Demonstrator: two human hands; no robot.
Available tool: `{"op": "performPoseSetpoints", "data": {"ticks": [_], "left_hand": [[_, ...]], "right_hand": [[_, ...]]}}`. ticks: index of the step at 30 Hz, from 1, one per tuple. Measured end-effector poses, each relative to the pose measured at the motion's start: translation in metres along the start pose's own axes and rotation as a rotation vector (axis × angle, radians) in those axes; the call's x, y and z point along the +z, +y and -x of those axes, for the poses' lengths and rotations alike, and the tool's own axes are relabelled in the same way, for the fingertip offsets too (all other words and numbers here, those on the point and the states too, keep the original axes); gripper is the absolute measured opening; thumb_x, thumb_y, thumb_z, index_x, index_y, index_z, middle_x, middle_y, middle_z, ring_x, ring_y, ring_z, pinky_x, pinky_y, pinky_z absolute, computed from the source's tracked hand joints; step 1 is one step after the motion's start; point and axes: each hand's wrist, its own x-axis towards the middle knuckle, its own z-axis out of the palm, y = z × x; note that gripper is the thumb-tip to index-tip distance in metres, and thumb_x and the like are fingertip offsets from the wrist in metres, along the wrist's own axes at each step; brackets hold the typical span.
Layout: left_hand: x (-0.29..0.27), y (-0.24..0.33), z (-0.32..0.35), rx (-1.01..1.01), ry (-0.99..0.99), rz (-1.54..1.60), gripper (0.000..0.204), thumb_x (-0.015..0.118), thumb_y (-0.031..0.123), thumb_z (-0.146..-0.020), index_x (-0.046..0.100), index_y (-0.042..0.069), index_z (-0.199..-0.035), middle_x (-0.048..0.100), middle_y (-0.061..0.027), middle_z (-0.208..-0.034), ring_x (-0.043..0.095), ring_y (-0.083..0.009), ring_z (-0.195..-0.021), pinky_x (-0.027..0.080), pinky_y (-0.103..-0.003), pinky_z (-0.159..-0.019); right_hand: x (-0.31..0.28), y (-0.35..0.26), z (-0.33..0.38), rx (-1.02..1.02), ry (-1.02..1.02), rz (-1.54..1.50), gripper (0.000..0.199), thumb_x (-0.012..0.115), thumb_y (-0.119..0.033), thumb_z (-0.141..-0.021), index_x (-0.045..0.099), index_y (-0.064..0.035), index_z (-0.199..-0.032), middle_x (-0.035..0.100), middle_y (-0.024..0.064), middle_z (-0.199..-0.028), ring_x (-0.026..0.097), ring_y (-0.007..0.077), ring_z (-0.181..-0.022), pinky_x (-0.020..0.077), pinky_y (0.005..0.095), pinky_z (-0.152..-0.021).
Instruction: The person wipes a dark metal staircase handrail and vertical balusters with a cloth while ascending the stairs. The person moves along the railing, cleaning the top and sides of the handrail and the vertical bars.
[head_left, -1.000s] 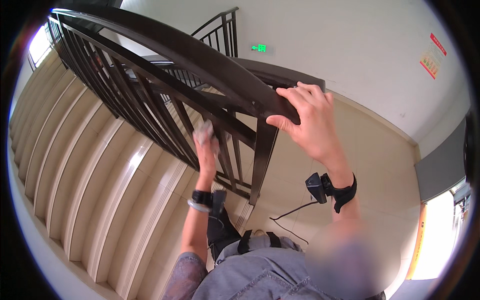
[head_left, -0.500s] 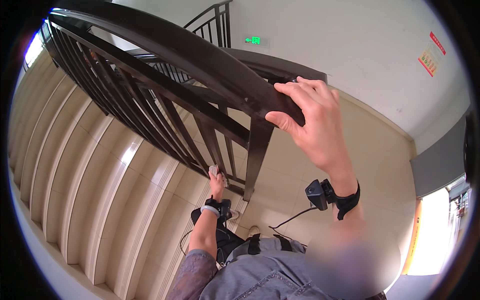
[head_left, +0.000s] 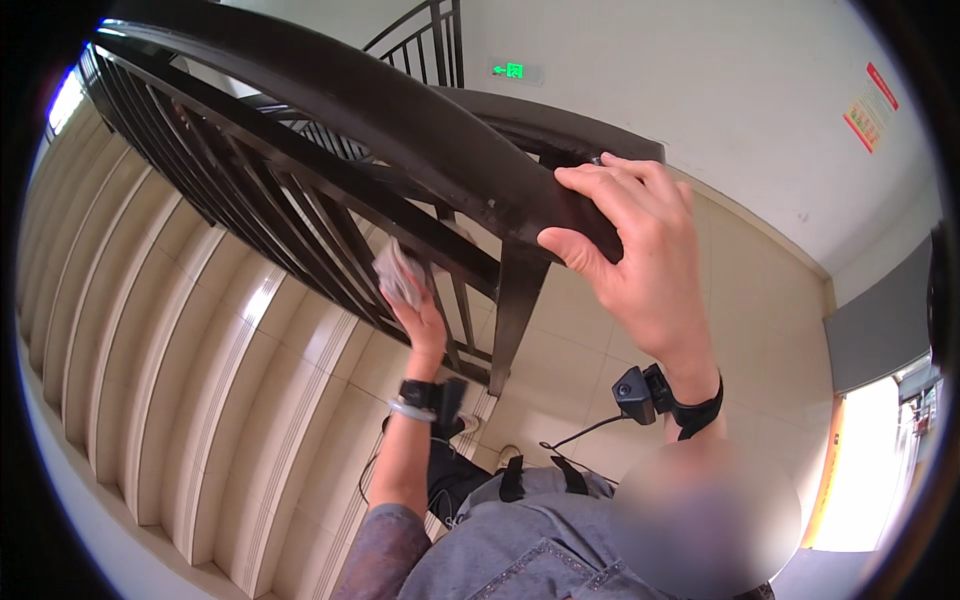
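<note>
A crumpled, soft grey cloth [head_left: 398, 274], pinched in the left hand [head_left: 420, 318], presses against slim dark metal balusters [head_left: 330, 235] below the smooth, rounded dark handrail [head_left: 400, 120], which the right hand [head_left: 640, 265] grips from above.

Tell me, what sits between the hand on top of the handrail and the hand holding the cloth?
In the head view, a dark newel post and thin balusters stand between the right hand and the left hand with its cloth.

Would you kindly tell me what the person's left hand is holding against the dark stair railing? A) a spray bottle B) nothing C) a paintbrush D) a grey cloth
D: the left hand clutches a crumpled grey cloth against the railing bars, while the right hand rests on the handrail.
</note>
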Motion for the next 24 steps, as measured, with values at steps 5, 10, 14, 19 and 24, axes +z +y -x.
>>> {"op": "performPoseSetpoints", "data": {"ticks": [5, 10, 14, 19, 24], "left_hand": [[-0.055, -0.004, 0.084, -0.425, -0.318, -0.570, 0.049, 0.050, 0.007, -0.097, 0.037, 0.000, -0.144, 0.048, -0.0164, -0.141, 0.047, -0.0286, -0.129, 0.036, -0.038, -0.108], [-0.071, 0.004, 0.076, -0.337, -0.418, -0.667, 0.055, 0.056, 0.010, -0.097, 0.034, 0.003, -0.146, 0.048, -0.0163, -0.139, 0.050, -0.0270, -0.123, 0.041, -0.038, -0.103], [0.020, 0.078, -0.019, 0.294, -0.376, -0.697, 0.054, 0.066, 0.004, -0.087, 0.042, -0.001, -0.135, 0.044, -0.0242, -0.130, 0.046, -0.0431, -0.118, 0.038, -0.046, -0.103], [0.016, 0.051, -0.034, 0.407, -0.314, -0.725, 0.026, 0.067, -0.006, -0.077, 0.052, -0.003, -0.098, 0.041, -0.0264, -0.127, 0.045, -0.0438, -0.115, 0.042, -0.045, -0.095], [-0.041, 0.032, 0.036, 0.050, -0.579, -0.928, 0.034, 0.068, -0.008, -0.073, 0.055, 0.001, -0.102, 0.040, -0.0254, -0.130, 0.046, -0.0433, -0.117, 0.044, -0.046, -0.095]], "right_hand": [[0.008, 0.011, 0.005, -0.014, 0.092, 0.007, 0.047, 0.072, -0.047, -0.083, 0.069, -0.0058, -0.105, 0.070, 0.0033, -0.102, 0.057, 0.0262, -0.107, 0.0373, 0.0394, -0.088], [0.009, 0.008, 0.005, -0.026, 0.101, -0.002, 0.045, 0.072, -0.045, -0.083, 0.069, -0.0057, -0.105, 0.070, 0.0031, -0.101, 0.057, 0.0256, -0.106, 0.0377, 0.0390, -0.088], [0.009, 0.013, 0.009, 0.000, 0.121, 0.017, 0.043, 0.073, -0.043, -0.083, 0.069, -0.0057, -0.104, 0.071, 0.0029, -0.101, 0.057, 0.0250, -0.105, 0.0382, 0.0391, -0.088], [0.009, 0.003, 0.007, 0.005, 0.128, -0.025, 0.042, 0.075, -0.042, -0.082, 0.070, -0.0065, -0.105, 0.071, 0.0039, -0.101, 0.057, 0.0262, -0.108, 0.0391, 0.0395, -0.090], [0.015, 0.006, 0.011, -0.014, 0.224, -0.011, 0.033, 0.073, -0.032, -0.084, 0.070, -0.0070, -0.105, 0.068, 0.0058, -0.106, 0.056, 0.0296, -0.106, 0.0384, 0.0401, -0.091]]}}
